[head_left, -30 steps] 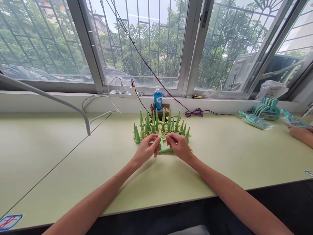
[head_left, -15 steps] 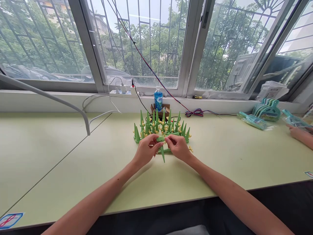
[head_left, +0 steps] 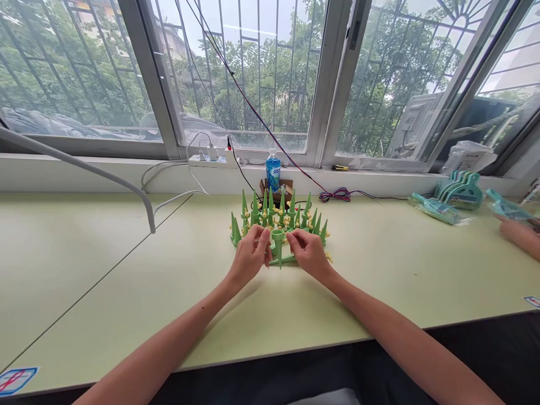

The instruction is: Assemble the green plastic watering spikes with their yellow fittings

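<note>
A green plant-watering spike hangs between my hands, its round cup up and its pointed tip down. My right hand is closed in a pinch at the right side of the cup, where a small yellow piece shows at the fingertips. Just left of the cup, my left hand has thumb and forefinger pressed together; what they hold, if anything, is hidden. Another green spike lies on the table behind. Beyond it, several green spikes with yellow valves stand in a curved cluster, cups down.
A blue bottle stands by a brown box behind the cluster. Coiled cable lies at the wall, near a power strip. Teal packaged items are at right, beside another person's hand. A grey tube hangs at left.
The spike has turned more upright, its cup now facing up. My left hand has shifted off its body to beside the cup. My right hand stays nearly in place.
</note>
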`<state>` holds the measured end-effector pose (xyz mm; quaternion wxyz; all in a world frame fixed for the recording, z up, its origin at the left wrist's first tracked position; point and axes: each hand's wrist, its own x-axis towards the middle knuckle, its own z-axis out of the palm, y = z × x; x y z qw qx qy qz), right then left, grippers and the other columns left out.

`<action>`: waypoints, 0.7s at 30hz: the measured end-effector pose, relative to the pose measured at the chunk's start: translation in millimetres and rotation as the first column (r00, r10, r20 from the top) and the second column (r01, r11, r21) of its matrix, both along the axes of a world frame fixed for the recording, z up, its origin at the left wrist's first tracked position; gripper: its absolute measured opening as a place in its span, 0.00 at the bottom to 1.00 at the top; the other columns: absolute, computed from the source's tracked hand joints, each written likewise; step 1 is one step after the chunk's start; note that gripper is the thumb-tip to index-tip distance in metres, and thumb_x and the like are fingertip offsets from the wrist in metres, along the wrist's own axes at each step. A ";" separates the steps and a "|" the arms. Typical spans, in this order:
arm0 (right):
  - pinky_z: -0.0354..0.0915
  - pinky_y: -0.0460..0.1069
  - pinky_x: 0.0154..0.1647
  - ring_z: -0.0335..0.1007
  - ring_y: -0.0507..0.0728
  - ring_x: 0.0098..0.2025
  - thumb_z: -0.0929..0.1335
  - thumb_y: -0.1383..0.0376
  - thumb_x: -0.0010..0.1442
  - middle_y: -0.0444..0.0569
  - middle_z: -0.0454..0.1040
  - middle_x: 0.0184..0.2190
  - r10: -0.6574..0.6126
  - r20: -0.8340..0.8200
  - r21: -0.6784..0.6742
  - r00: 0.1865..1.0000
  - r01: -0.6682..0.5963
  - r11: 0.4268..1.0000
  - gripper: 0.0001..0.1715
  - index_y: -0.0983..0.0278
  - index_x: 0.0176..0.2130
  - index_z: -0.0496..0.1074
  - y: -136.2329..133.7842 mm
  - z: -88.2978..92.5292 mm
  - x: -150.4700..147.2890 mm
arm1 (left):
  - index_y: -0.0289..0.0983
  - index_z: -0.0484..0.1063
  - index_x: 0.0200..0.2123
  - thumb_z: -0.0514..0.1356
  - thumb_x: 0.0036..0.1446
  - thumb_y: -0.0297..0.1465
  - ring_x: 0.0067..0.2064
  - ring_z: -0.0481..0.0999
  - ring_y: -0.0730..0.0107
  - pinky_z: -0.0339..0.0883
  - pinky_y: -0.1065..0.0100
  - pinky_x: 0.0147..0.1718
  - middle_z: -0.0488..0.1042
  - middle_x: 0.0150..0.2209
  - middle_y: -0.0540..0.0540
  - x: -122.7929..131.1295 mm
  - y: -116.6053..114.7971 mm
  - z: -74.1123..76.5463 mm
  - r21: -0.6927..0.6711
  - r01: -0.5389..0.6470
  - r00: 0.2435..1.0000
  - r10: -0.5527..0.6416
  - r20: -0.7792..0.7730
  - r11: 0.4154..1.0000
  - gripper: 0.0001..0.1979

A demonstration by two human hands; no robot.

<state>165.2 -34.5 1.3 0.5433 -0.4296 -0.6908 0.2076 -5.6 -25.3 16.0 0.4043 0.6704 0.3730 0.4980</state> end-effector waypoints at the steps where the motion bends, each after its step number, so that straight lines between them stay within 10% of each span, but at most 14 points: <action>1: 0.55 0.46 0.22 0.56 0.50 0.20 0.62 0.54 0.65 0.41 0.63 0.18 -0.004 -0.012 0.007 1.000 0.004 1.000 0.19 0.63 0.27 0.66 -0.2 0.0 0.3 | 0.37 0.63 0.30 0.51 0.61 0.51 0.19 0.70 0.75 0.64 0.72 0.14 0.66 0.24 0.52 -0.1 0.3 1.0 -0.043 0.015 1.000 -0.015 0.012 0.999 0.22; 9: 0.56 0.46 0.24 0.58 0.50 0.22 0.61 0.56 0.66 0.43 0.65 0.22 0.022 -0.027 0.054 0.999 -0.021 0.998 0.17 0.63 0.30 0.68 -2.7 2.8 0.4 | 0.32 0.70 0.20 0.44 0.58 0.59 0.16 0.66 0.74 0.58 0.72 0.14 0.68 0.17 0.45 -1.4 -0.4 3.9 -0.394 0.255 0.962 -0.273 0.012 0.883 0.37; 21: 0.58 0.45 0.25 0.59 0.50 0.23 0.62 0.55 0.65 0.43 0.66 0.22 0.056 -0.013 0.045 0.998 -0.056 0.997 0.17 0.63 0.31 0.69 -3.0 3.4 1.0 | 0.32 0.72 0.30 0.44 0.58 0.59 0.21 0.68 0.74 0.62 0.72 0.17 0.72 0.27 0.44 -4.8 0.2 1.7 -0.429 0.344 0.930 -0.367 0.031 0.835 0.36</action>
